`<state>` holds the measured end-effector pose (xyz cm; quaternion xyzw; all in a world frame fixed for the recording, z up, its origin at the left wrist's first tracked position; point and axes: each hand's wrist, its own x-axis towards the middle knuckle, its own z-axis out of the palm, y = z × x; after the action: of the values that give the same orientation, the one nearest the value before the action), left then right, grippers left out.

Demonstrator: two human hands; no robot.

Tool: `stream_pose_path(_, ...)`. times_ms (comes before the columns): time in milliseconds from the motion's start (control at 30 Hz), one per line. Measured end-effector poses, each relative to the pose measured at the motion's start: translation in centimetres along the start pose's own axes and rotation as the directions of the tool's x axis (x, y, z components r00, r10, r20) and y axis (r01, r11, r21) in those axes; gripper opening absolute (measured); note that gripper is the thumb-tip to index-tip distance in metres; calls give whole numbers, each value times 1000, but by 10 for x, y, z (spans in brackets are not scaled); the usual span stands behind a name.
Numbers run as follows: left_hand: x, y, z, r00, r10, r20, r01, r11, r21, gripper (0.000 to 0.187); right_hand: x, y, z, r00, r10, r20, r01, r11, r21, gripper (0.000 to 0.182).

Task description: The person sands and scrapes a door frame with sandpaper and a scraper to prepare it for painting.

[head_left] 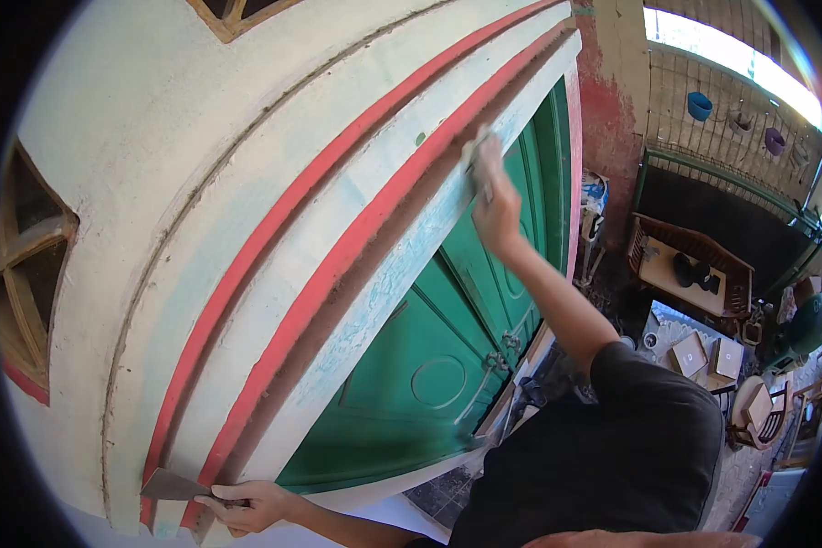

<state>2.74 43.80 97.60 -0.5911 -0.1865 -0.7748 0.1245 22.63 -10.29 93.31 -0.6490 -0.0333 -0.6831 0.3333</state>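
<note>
My left hand (251, 507) is closed around the handle of a putty knife (169, 485). The knife's wide grey blade lies against the lower ends of the red-and-white moulding. Higher up, my right hand (497, 205) is closed and presses a small pale thing (477, 151) to the moulding's white band. Its kind is too blurred to tell. That white band (365, 301) shows patchy light-blue flaking paint beside a dusty brown recess. Two red strips (315, 256) run along the moulding above the green door (438, 365).
Wood-framed window openings (32, 256) sit in the cream wall at left. At right are a wooden bench (690, 265), a table (667, 320) with boxes on it, a chair (763, 411) and hanging pots (700, 106). Door handles (498, 359) stick out from the green door.
</note>
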Motion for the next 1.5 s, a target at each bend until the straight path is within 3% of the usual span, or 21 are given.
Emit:
stream_pose_path(33,2,3,-1,1000,-1,-1,1,1000,4,30,20,15,-1,998,38,-50,-38,999,2,49)
stream_pose_path(100,7,10,-3,997,73,-37,-74,996,-39,31,47,71,-5,905,415,-97,-418,908,-17,42)
stream_pose_path(167,8,14,-4,996,73,-53,-77,995,-64,31,67,93,-22,824,537,-178,-557,827,-81,40)
stream_pose_path(200,9,14,-3,995,76,-65,-82,992,-97,31,68,94,-25,850,496,-176,-518,848,-111,39)
stream_pose_path(267,8,14,-1,995,73,-71,-79,992,-95,31,54,66,-11,894,442,-78,-433,895,106,39)
stream_pose_path(333,7,10,-3,996,69,-61,-75,992,-100,31,19,20,10,943,301,-140,-300,954,33,40)
stream_pose_path(400,7,12,-3,996,65,-60,-71,992,-108,31,-13,-43,8,991,112,-73,-109,993,56,44)
stream_pose_path(433,6,13,-1,996,60,-62,-66,992,-109,31,-25,-57,4,991,107,-76,-103,993,56,44)
stream_pose_path(500,3,9,-3,1000,8,-29,-10,997,-74,32,-46,-75,-3,989,4,149,-9,999,35,50)
stream_pose_path(600,2,8,-1,998,26,-61,-32,994,-101,32,-21,-27,3,1000,0,-1,0,1000,-28,50)
stream_pose_path(667,2,9,0,997,24,-75,-32,993,-117,32,-1,2,6,970,237,-59,-235,971,42,51)
stream_pose_path(800,2,8,-2,999,-13,-43,7,990,-143,30,8,-15,4,904,427,-8,-426,904,41,50)
stream_pose_path(933,1,7,0,999,-8,-49,0,986,-167,30,-57,-125,18,999,39,-28,-35,991,130,45)
stream_pose_path(1000,0,6,1,999,-8,-40,1,986,-170,31,-83,-165,1,964,-201,172,159,960,231,46)
stream_pose_path(1100,1,7,0,999,2,-40,-8,986,-168,31,-96,-140,1,917,-338,213,302,935,184,38)
stream_pose_path(1167,1,5,3,999,2,-46,-10,985,-172,31,-65,-97,-1,937,-327,127,322,945,58,42)
stream_pose_path(1233,-1,5,1,999,4,-42,-11,986,-167,31,-37,-57,-1,995,-81,56,87,990,-107,50)
stream_pose_path(1300,0,6,0,1000,1,-31,-5,988,-156,31,-15,-26,-3,985,172,-22,-173,984,-51,55)
stream_pose_path(1400,1,8,-1,999,6,-37,-12,986,-167,31,-23,-47,-1,970,241,18,-242,970,34,57)
stream_pose_path(1433,1,9,0,999,0,-40,-7,985,-171,31,-31,-71,1,986,166,2,-165,980,108,57)
stream_pose_path(1500,0,6,0,999,17,-37,-22,989,-143,32,-66,-106,0,995,-30,96,25,998,51,56)
